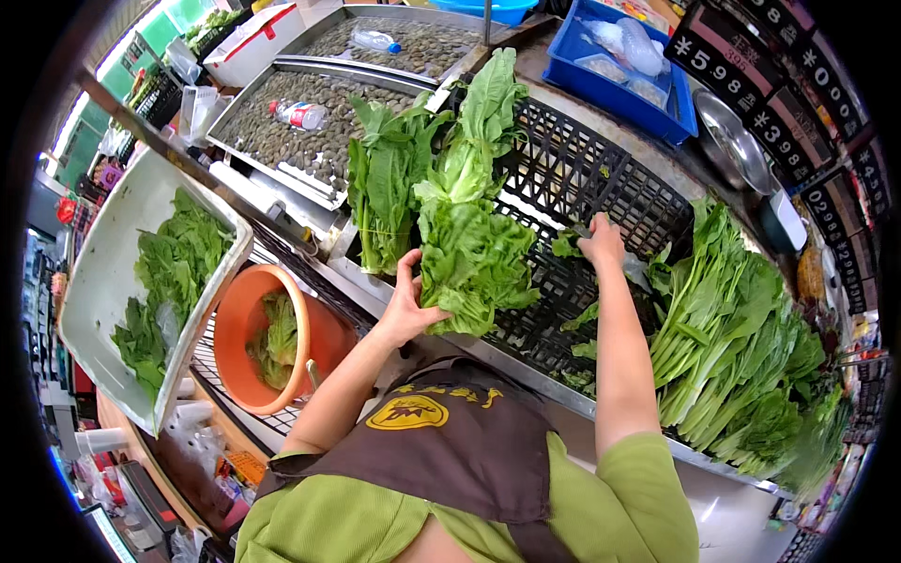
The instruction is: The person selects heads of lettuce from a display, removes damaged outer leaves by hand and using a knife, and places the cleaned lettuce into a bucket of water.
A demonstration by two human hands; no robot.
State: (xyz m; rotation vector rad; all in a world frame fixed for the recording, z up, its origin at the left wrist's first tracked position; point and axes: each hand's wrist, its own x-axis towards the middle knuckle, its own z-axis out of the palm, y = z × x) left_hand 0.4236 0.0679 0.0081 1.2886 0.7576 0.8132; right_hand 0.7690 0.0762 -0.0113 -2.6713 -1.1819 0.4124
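Observation:
My left hand (410, 307) rests with thumb and fingers spread around the lower left side of a head of leafy green lettuce (475, 260). Behind that head lies a longer leafy lettuce (470, 165), and to its left stands a tied bunch of leafy greens (388, 190). Out to the right, my right hand (602, 243) is over black plastic crates (563, 155), its fingers closed at a small piece of green leaf (565, 245). Clear plastic or a blade, too unclear to tell, shows beside the wrist.
Bundled leafy greens (732, 338) fill the right side. On the left are a white tub (243, 236) with leaves and an orange bucket (229, 338) with leaf scraps. Shellfish trays (281, 116) holding bottles, a blue bin (598, 84), a steel bowl (732, 141) and price signs (746, 70) lie beyond.

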